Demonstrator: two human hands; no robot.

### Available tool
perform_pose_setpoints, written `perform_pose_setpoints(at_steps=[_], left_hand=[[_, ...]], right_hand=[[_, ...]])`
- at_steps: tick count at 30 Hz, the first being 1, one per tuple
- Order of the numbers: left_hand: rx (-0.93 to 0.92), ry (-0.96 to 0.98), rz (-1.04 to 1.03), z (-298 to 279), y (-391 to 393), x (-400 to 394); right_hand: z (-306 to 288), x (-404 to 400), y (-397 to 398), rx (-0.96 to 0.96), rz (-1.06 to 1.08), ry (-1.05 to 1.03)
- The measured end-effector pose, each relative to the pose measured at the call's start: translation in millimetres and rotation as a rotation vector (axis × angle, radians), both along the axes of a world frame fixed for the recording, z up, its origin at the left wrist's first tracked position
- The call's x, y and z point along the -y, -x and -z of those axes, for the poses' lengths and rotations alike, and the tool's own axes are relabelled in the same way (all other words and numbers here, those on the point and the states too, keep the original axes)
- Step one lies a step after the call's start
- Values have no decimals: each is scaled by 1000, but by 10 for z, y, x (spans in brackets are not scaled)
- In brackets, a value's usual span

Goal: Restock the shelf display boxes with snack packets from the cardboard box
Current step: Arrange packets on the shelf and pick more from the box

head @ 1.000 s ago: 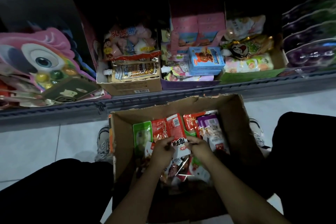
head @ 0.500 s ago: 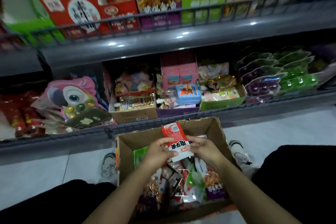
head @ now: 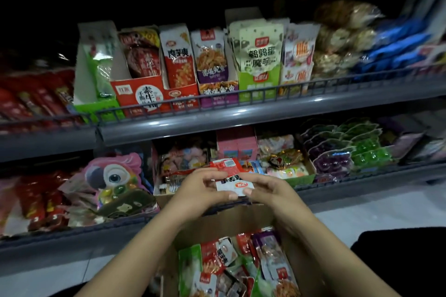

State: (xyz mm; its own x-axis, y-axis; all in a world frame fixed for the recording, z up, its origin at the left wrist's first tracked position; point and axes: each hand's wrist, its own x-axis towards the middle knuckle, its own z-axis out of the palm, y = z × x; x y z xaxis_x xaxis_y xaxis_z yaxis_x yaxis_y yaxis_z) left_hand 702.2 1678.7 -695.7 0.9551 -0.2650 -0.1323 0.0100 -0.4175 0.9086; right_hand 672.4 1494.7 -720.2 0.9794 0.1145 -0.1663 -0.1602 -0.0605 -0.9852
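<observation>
Up and slightly left of the hands stands the matching red display box [head: 179, 79], while the left hand [head: 200, 185] and right hand [head: 268, 190] pinch the red-and-white packet [head: 231, 176], long axis pointing away, above the cardboard box [head: 231, 222].

A pink parrot-shaped toy pack [head: 113, 176] with a big eye sits on the lower shelf at about nine o'clock, leaning over a dark card [head: 125, 204] just below it. Purple jelly cups [head: 331, 160] and green jelly cups [head: 369, 155] lie side by side at three o'clock. Up at one o'clock, brown round cakes in clear wrap [head: 337, 38] are stacked beside blue wrapped packs [head: 398, 43]. A grey shelf rail [head: 241, 113] runs across the middle. Pale floor tiles [head: 362, 219] show at four o'clock
</observation>
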Motion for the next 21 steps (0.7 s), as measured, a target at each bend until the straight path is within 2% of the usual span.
perform_pose_setpoints(at_steps=[8,12,17,21], left_hand=[[102,188,-70,-592,-109,-44],[172,222,-100,-791,-221,-161],[338,231,-232,-875,-430,-230],[405,305,-349,-909,-601,-310]], right_hand=[[-700,-9,-218,219,-37,87],[-980,-123,-367,363,23,284],[-1266,-285,-686,474,59,439],[-1456,-425,-952,547,-10,547]])
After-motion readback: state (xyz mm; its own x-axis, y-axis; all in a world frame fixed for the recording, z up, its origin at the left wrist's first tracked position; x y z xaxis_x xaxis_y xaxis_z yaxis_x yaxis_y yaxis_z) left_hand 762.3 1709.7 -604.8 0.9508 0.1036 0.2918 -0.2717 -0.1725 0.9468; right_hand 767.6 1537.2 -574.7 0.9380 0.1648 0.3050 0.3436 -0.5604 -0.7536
